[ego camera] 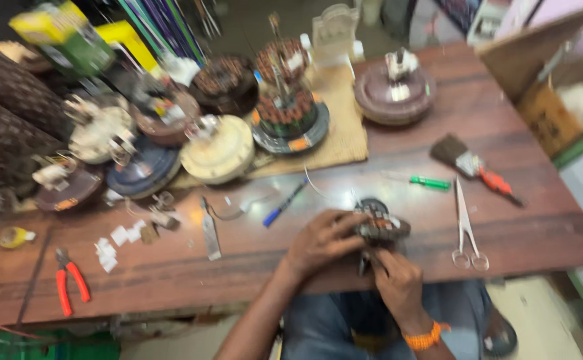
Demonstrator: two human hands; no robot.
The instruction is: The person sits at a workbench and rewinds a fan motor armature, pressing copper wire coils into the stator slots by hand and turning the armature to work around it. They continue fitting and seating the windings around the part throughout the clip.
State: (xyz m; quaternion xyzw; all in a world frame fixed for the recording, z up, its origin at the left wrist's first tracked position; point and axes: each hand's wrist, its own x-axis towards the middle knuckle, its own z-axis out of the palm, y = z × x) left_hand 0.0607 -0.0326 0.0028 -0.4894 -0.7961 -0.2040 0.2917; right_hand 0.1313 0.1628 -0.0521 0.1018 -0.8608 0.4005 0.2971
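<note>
Two bare hands meet at the near edge of a long wooden workbench (398,167), both closed on a small round motor winding (379,223) that sits on the wood just in front of the person's lap. The left hand (321,241) comes in from the lower left, forearm angled up across the bench edge, fingers curled over the winding's left side and top. The right hand (397,279) rises from below, wrist bent, an orange band (425,337) around it, its fingers pinched against the winding's underside; the picture is too blurred to tell whether it also holds a tool.

Just beside the hands to the right lie steel scissors (466,230), and beyond them a flat paintbrush with a red handle (475,167) and a green-handled screwdriver (430,182). A blue pen (283,205) lies to the left of the winding, and red-handled pliers (70,280) sit well apart near the left end, close to a yellow tape roll (13,237).

At the far side, round fan motor housings (219,155) crowd together, some on a tan mat (341,127). A yellow and green carton (65,33) is at the top left corner, tilted. An open brown cardboard box (551,87) stands at the right end.
</note>
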